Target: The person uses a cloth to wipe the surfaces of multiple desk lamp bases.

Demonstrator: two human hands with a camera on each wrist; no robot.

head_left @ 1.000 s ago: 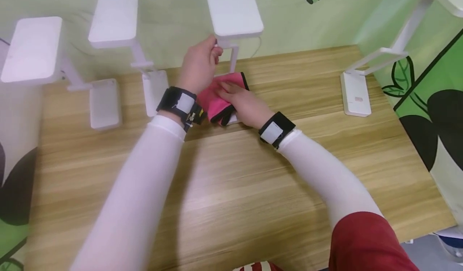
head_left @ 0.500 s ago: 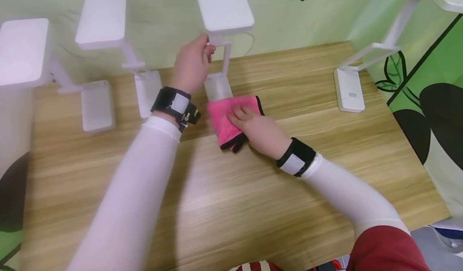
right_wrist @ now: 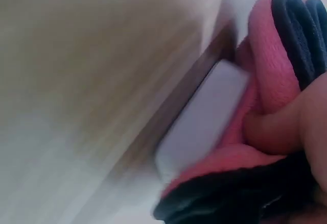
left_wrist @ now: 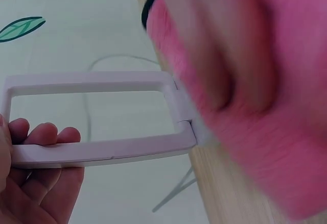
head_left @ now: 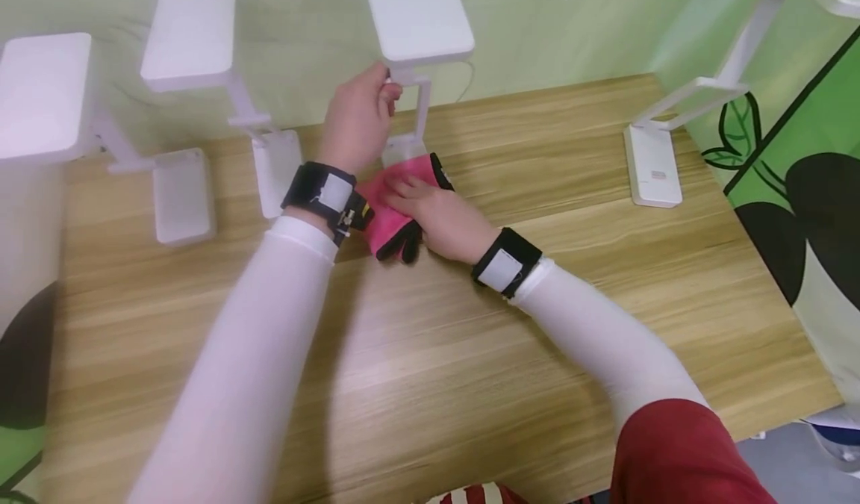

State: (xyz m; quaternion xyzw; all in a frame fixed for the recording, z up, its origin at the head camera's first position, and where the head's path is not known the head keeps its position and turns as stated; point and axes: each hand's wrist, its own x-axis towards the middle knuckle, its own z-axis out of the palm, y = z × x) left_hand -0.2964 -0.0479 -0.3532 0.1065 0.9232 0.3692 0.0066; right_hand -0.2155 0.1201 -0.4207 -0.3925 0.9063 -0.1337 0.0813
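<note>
Pink plush cloth [head_left: 388,224] gripped in your right hand [head_left: 446,220], white flat-headed lamp [head_left: 419,15] in your left hand [head_left: 356,122]; wiping seems underway, unfinished.

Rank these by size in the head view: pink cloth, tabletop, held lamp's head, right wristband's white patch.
1. Tabletop
2. Held lamp's head, cropped at top
3. Pink cloth, partly covered
4. Right wristband's white patch

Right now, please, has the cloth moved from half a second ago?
Yes: the cloth has slid left and farther up the lamp base beneath it.
</note>
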